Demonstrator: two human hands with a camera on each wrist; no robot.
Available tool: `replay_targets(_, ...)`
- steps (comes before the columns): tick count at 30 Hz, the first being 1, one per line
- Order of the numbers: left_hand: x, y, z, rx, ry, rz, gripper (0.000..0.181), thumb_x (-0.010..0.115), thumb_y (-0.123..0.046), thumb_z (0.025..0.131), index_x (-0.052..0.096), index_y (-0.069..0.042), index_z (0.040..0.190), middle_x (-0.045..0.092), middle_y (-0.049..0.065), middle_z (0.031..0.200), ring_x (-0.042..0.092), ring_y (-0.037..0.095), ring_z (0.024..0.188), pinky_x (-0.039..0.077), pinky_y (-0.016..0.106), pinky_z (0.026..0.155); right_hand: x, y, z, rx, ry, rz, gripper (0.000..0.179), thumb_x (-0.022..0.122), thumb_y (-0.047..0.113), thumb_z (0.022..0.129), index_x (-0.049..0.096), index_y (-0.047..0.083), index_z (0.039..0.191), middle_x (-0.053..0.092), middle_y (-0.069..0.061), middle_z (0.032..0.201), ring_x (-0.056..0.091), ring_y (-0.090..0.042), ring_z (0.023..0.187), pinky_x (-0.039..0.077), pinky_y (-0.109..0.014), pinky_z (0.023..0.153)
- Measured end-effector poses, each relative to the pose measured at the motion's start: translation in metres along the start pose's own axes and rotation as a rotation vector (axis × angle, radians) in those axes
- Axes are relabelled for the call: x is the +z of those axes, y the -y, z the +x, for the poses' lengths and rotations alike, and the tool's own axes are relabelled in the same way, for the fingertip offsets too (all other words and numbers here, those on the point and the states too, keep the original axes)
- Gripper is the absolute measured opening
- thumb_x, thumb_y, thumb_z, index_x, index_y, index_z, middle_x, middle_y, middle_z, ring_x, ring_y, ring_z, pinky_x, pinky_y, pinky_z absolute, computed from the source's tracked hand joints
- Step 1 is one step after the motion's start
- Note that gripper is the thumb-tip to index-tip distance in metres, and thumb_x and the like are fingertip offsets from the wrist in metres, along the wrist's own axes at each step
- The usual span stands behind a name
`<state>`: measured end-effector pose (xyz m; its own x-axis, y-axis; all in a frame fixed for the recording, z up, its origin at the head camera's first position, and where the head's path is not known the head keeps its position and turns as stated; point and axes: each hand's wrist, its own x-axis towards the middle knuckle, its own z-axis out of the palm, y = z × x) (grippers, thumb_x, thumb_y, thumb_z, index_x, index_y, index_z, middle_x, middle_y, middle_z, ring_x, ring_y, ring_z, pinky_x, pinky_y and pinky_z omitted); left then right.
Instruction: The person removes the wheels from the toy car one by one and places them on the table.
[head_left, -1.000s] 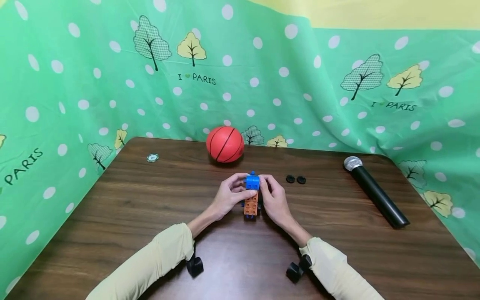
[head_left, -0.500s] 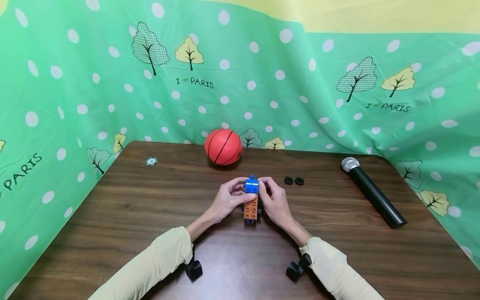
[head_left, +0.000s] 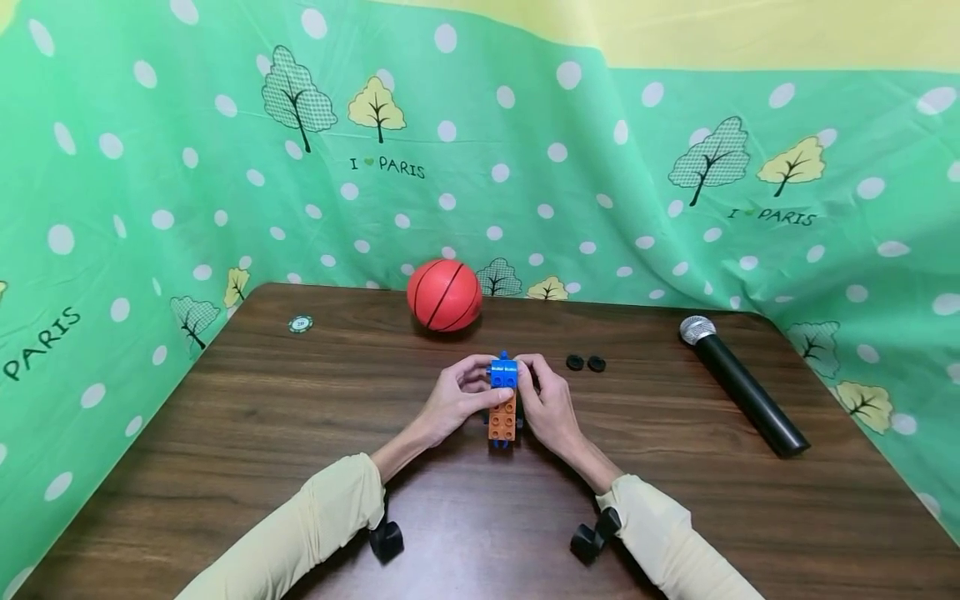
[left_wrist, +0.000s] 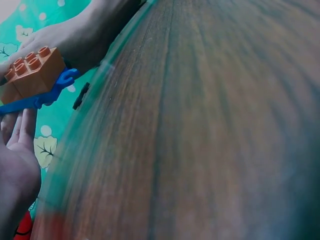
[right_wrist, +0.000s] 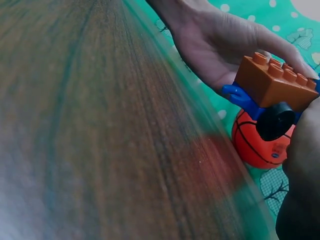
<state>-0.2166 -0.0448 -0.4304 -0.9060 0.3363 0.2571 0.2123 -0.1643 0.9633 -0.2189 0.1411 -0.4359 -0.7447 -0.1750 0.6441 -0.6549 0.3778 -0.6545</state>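
Observation:
Both hands hold a small building-block car [head_left: 502, 421] at the middle of the table. It has studded orange bricks, a blue block [head_left: 503, 372] at the far end and a blue base [right_wrist: 245, 101]. A black wheel [right_wrist: 275, 121] sits on its right side. My left hand [head_left: 457, 398] grips the car from the left, its thumb across the top of the bricks. From the right, my right hand [head_left: 549, 400] pinches near the blue block; its fingertips are partly hidden. No wheel shows on the side facing the left wrist view.
Two black wheels [head_left: 586, 363] lie on the table [head_left: 225, 433] right of the hands. A red ball [head_left: 445, 295] stands behind the hands, a poker chip [head_left: 301, 324] at far left, and a microphone [head_left: 745, 387] at right. Green patterned cloth [head_left: 465, 167] borders the table.
The car and both hands stay nearly in place, the car tilting slightly. The whole head view has shifted a little down and left.

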Motion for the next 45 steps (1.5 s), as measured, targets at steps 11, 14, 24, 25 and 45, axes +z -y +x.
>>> replay_targets(11,0.0026,-0.0005,0.0039,-0.032,-0.028,-0.074,0.042,0.071,-0.006,0.094,0.058,0.012,0.13,0.072,0.012,0.109,0.07,0.012,0.092,0.058,0.026,0.078,0.0021,-0.0006,0.0008,-0.015,0.024,-0.031,0.013,0.053,0.001,0.106,0.063,0.0,0.114,0.068,-0.011,0.098,0.061,-0.016,0.083,0.051,-0.033,0.07)
replay_targets(14,0.0028,-0.0005,0.0049,-0.03,-0.039,-0.057,0.043,0.072,-0.008,0.093,0.059,0.012,0.129,0.072,0.014,0.109,0.07,0.012,0.093,0.058,0.026,0.08,0.0026,-0.0003,0.001,-0.026,0.026,-0.03,0.013,0.053,0.0,0.106,0.063,0.0,0.115,0.068,-0.011,0.098,0.061,-0.016,0.083,0.051,-0.032,0.071)
replay_targets(24,-0.0014,-0.0028,0.004,-0.002,-0.03,0.059,0.04,0.073,-0.01,0.093,0.064,0.009,0.127,0.072,0.017,0.109,0.07,0.013,0.092,0.057,0.026,0.083,0.0004,-0.0032,0.0004,-0.104,0.034,-0.051,0.012,0.056,-0.003,0.101,0.064,0.001,0.11,0.065,-0.005,0.088,0.058,-0.012,0.074,0.047,-0.026,0.061)
replay_targets(25,-0.0016,-0.0032,0.0037,-0.001,-0.024,0.063,0.04,0.073,-0.01,0.093,0.064,0.008,0.127,0.073,0.017,0.109,0.07,0.013,0.092,0.057,0.026,0.083,0.0001,-0.0037,0.0003,-0.114,0.037,-0.057,0.013,0.056,-0.004,0.101,0.064,0.001,0.11,0.065,-0.005,0.087,0.058,-0.012,0.073,0.047,-0.025,0.06)
replay_targets(45,0.001,-0.0007,0.0043,0.0,-0.029,0.035,0.047,0.075,-0.012,0.092,0.062,0.01,0.131,0.071,0.021,0.116,0.07,0.019,0.1,0.056,0.028,0.089,0.0022,-0.0011,-0.0028,-0.023,0.023,-0.018,0.015,0.051,-0.009,0.103,0.06,-0.001,0.112,0.066,-0.011,0.097,0.059,-0.018,0.085,0.049,-0.034,0.073)
